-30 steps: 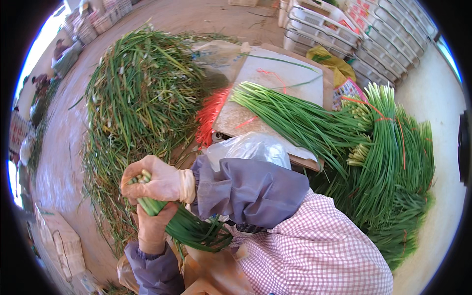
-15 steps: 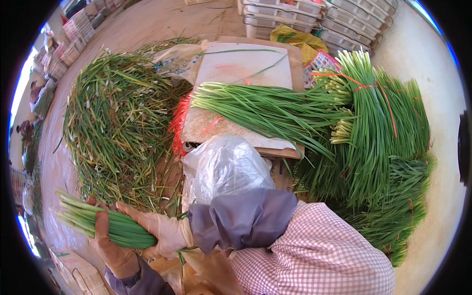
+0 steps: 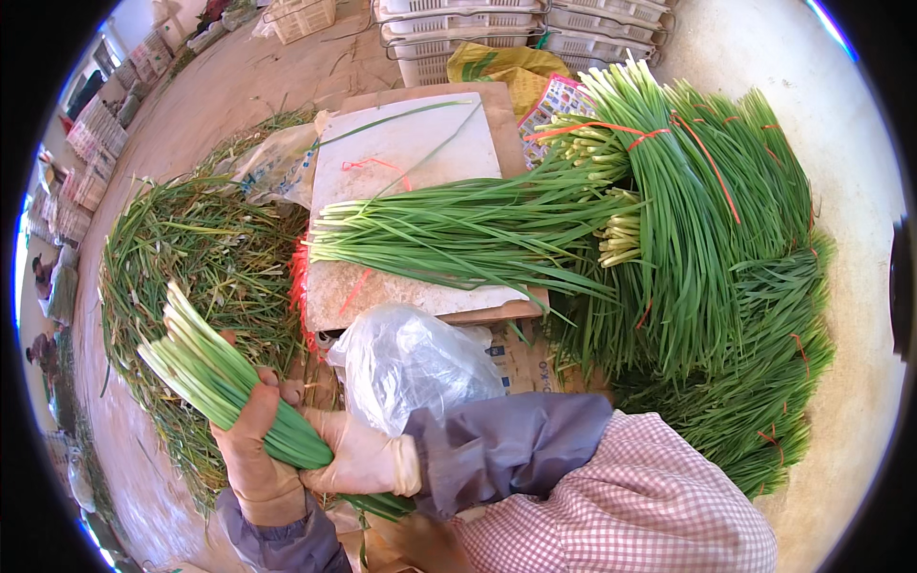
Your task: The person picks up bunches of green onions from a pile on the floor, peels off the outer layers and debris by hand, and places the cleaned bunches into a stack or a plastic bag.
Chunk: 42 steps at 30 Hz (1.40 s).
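A bunch of garlic chives (image 3: pixel 212 368) slants up at the lower left, pale stem ends upward and green leaves downward. My left hand (image 3: pixel 253 454), in a light glove, wraps round its middle. From the other side my right hand (image 3: pixel 355 451), also gloved, closes on its lower part; its fingers are partly hidden behind the stems. Ahead, a loose spread of chives (image 3: pixel 458 224) lies across a white board (image 3: pixel 353 162), its stem ends to the left. Red ties (image 3: pixel 299 286) hang at the board's left edge.
Trimmed leaf waste (image 3: pixel 191 239) is heaped on the left. Tied chive bunches (image 3: pixel 688 248) pile up on the right beside a pale wall (image 3: pixel 764 57). Clear plastic (image 3: pixel 411 368) bulges before the board. White crates (image 3: pixel 458 38) and a yellow sack (image 3: pixel 511 72) stand behind.
Both hands have moved right and slightly up with the chive bunch, which is now tilted more steeply, stem ends up. The view has shifted, so the board appears further left.
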{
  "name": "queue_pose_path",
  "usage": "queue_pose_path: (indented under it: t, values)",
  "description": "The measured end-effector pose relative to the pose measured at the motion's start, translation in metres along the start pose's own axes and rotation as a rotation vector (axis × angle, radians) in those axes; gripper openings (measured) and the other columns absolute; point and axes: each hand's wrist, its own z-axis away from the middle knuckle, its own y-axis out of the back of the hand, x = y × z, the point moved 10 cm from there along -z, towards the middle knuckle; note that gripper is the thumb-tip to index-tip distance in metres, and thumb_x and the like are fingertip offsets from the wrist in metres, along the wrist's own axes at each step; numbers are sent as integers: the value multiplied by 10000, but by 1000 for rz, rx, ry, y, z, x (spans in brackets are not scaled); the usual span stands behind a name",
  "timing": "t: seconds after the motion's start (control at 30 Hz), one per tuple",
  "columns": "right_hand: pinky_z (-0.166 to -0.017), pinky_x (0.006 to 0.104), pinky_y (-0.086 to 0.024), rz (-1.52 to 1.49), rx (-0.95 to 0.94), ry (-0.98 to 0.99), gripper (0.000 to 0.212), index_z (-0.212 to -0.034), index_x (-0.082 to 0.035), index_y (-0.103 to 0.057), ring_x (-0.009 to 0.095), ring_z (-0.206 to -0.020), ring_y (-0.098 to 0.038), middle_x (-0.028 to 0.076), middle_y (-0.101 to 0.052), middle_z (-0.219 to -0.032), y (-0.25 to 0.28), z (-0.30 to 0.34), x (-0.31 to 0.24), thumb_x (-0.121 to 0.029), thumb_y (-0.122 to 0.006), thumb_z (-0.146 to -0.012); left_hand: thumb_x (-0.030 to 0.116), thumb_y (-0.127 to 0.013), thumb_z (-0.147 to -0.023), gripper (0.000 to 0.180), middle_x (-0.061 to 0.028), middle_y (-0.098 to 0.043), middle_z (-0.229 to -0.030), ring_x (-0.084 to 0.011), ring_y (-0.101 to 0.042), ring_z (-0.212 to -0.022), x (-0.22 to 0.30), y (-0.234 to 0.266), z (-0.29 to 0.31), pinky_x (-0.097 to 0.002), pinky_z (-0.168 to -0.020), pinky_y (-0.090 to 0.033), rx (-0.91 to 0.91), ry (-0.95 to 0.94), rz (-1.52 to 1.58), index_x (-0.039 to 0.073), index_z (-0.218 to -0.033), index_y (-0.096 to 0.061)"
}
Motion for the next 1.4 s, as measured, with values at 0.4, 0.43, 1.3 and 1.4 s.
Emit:
queue_pose_path:
  t: [0.4,0.43,1.3,1.4]
  values:
    - [-774,282,-482,707,54,-225,603,-1243,6,-496,124,-860,-580,44,-610,-1002,158,-50,-228,-100,-756,-709,206,-609,-890,461,-132,-619,-1102,-174,-617,-929,-50,-9,-121,-279,-780,-500,-99,204,-167,-15,-1274,-480]
    - [-780,295,-488,942,1,-164,599,-1247,7,-486,158,-871,-601,77,-622,-1015,166,-55,-229,-99,-729,-710,225,-606,-885,455,-120,-625,-1099,-186,-626,-921,-65,-6,-122,-287,-779,-504,-150,183,-290,-1,-1265,-500]
    - [-582,301,-458,1061,309,-34,101,-898,-19,-633,161,-594,-533,85,-614,-694,250,-91,-166,-102,-647,-842,206,-655,-832,295,-123,-681,-891,-163,-633,-717,-175,11,-140,-264,-652,-499,-129,170,-544,-25,-1015,-641]
    - [-620,302,-470,973,241,-130,100,-937,-34,-638,136,-668,-567,62,-628,-720,247,-96,-149,-70,-634,-843,162,-618,-873,223,-51,-641,-785,-88,-549,-608,-149,20,-136,-220,-545,-439,-46,101,-440,-15,-1008,-632]
